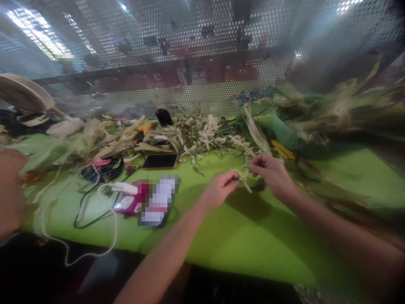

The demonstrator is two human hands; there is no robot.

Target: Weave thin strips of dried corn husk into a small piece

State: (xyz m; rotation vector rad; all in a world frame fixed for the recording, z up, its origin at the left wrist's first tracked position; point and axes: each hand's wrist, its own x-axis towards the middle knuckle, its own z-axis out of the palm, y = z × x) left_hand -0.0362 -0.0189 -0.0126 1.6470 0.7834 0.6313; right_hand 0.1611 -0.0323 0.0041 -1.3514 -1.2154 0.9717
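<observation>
Above the green tabletop [221, 240], my left hand [220, 188] pinches a small knotted piece of pale husk [243, 177] between thumb and fingers. My right hand [267, 171] is closed at the piece's upper right side, its thumb and fingertips pressed together on a thin strand. The two hands are close but apart, with the piece between them. Loose ends of it stick out upward and down to the right. Behind the hands lies a heap of dry husk scraps [209, 133].
A dark phone [160, 161], a blurred-out phone [160, 200], a magenta device [133, 202] and a white cable [115, 228] lie left. A green basket [286, 133] of husks stands right, near yellow-handled scissors [283, 150]. Another person's arm [11, 194] shows at the left edge.
</observation>
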